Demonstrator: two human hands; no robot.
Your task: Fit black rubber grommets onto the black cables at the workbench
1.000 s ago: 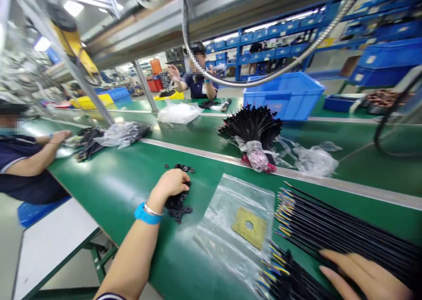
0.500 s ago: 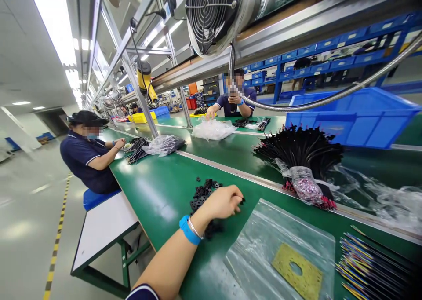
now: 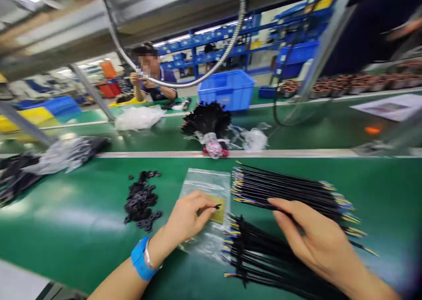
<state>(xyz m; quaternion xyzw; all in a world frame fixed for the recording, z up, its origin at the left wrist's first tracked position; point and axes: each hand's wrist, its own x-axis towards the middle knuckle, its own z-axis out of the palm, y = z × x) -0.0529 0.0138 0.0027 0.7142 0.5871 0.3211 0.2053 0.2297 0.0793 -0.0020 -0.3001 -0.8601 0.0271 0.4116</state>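
A small black part [image 3: 217, 206] is pinched by thumb and fingertips of the left hand [image 3: 191, 214], above the clear bag [image 3: 206, 176] at mid-table; thin dark tip seen, rest hidden. A black cable [image 3: 263, 204] is pinched by thumb and forefinger of the right hand [image 3: 323, 243], towards the table's right edge; slim, dark sheath, coloured wire ends. Cable row [image 3: 290, 190] laid beyond it, second cable group [image 3: 273, 256] nearer the table's front edge. Green table [image 3: 82, 247] is seen between the black pile [image 3: 141, 201] and the front-left edge; far edge is bounded by a metal rail [image 3: 148, 154]. Yellow plate [image 3: 218, 217] is partly covered by the left hand; inside or on the bag, cannot tell. Blue bin [image 3: 227, 91] is placed beyond the rail, contents not visible.
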